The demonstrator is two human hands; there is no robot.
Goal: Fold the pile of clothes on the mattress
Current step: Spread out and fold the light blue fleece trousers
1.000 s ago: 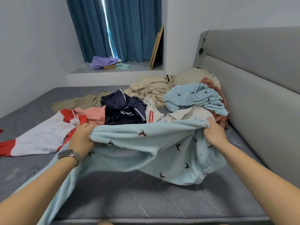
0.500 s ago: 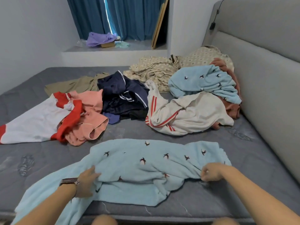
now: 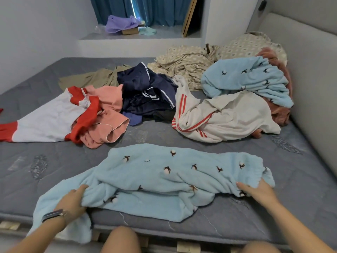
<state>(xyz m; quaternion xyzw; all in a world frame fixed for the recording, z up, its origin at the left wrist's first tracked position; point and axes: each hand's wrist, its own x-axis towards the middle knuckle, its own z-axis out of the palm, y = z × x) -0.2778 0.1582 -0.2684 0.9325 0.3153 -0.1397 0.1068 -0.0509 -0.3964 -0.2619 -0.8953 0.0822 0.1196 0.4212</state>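
Observation:
A light blue fleece garment with small dark bird marks (image 3: 164, 172) lies spread across the near part of the grey mattress (image 3: 300, 189), one end hanging over the front edge at the left. My left hand (image 3: 73, 199) grips its bunched left part near the mattress edge. My right hand (image 3: 259, 191) holds its right end, fingers tucked under the fabric. Behind lies the pile: a red and white top (image 3: 45, 121), pink shorts (image 3: 107, 115), a navy garment (image 3: 147, 94), a cream garment with red stripes (image 3: 224, 117) and a second light blue fleece piece (image 3: 244, 77).
A grey padded headboard (image 3: 313, 70) runs along the right. A patterned beige sheet (image 3: 189, 61) and an olive cloth (image 3: 91, 77) lie at the back. A ledge under blue curtains holds a purple cloth (image 3: 120, 24). My knees show below the mattress edge.
The blue garment went from held up in the air to laid flat on the near mattress. Both hands came down with it and moved apart toward its ends.

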